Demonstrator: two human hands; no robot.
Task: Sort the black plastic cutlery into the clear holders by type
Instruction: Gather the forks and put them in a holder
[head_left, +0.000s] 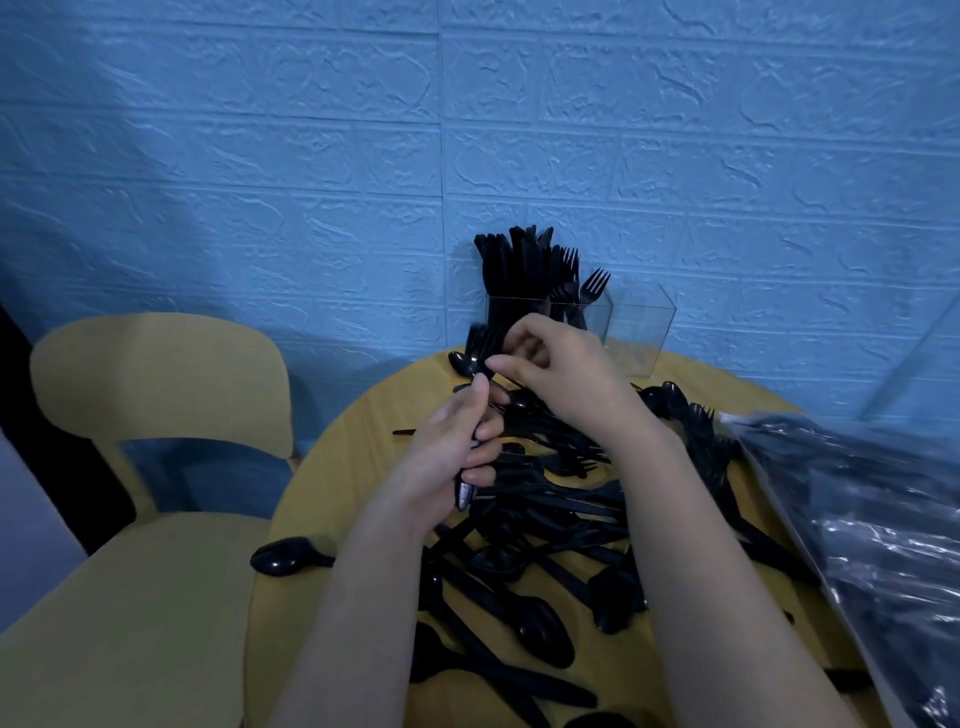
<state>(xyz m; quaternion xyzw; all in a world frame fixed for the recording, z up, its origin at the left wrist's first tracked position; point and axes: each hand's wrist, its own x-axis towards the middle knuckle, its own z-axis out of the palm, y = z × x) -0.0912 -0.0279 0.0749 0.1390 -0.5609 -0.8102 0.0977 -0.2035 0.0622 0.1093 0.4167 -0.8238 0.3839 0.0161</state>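
Observation:
A heap of black plastic cutlery (545, 530) covers the round wooden table (332, 467). My left hand (452, 452) grips a bunch of black pieces (465, 493) by their handles; their blurred heads stick up past my fingers. My right hand (556, 374) is just above it, fingers curled, pinching the top of that bunch. At the table's back stand clear holders: one (524, 312) packed with knives and forks, and to its right an empty-looking holder (641, 332).
A clear plastic bag (857, 525) with more black cutlery lies on the table's right side. A yellow wooden chair (156, 405) stands left of the table. One spoon (288, 558) lies alone near the left table edge. A blue textured wall is behind.

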